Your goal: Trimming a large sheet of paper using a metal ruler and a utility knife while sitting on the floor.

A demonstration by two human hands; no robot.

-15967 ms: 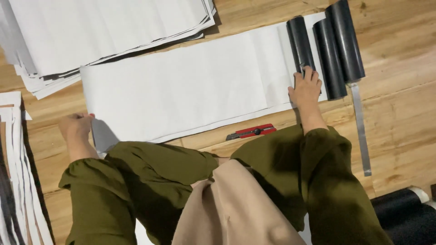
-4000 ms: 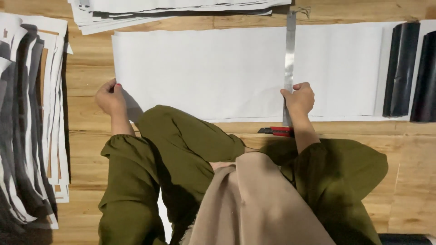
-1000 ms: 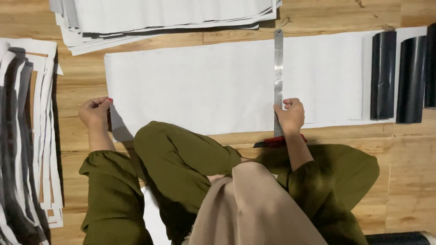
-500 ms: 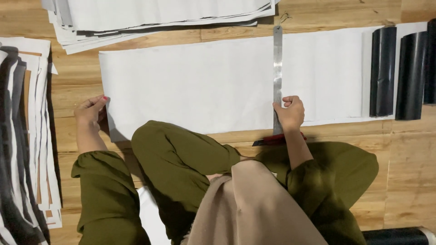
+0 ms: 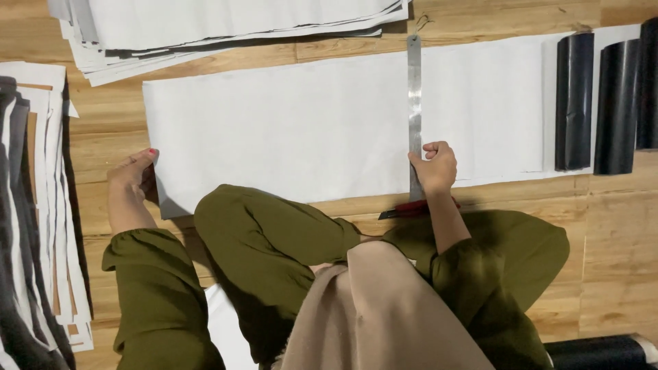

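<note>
A long white sheet (image 5: pixel 288 127) lies unrolled across the wooden floor. A metal ruler (image 5: pixel 414 103) lies across it, upright in the view. My right hand (image 5: pixel 434 166) presses on the ruler's near end with curled fingers. My left hand (image 5: pixel 134 177) rests on the floor at the sheet's left edge, fingertips touching its near corner. A red utility knife (image 5: pixel 415 207) lies on the floor just below my right hand, partly hidden by my wrist. My knees in olive trousers fill the lower middle.
Black rolls (image 5: pixel 574 101) (image 5: pixel 618 106) lie on the sheet's right end. A stack of cut white sheets (image 5: pixel 226 24) lies at the top, another pile (image 5: pixel 38 226) at the left edge. One more black roll (image 5: pixel 603 351) lies at the bottom right.
Over the last second the sheet's left edge has shifted slightly left with my left hand. The ruler and my right hand have stayed in place.
</note>
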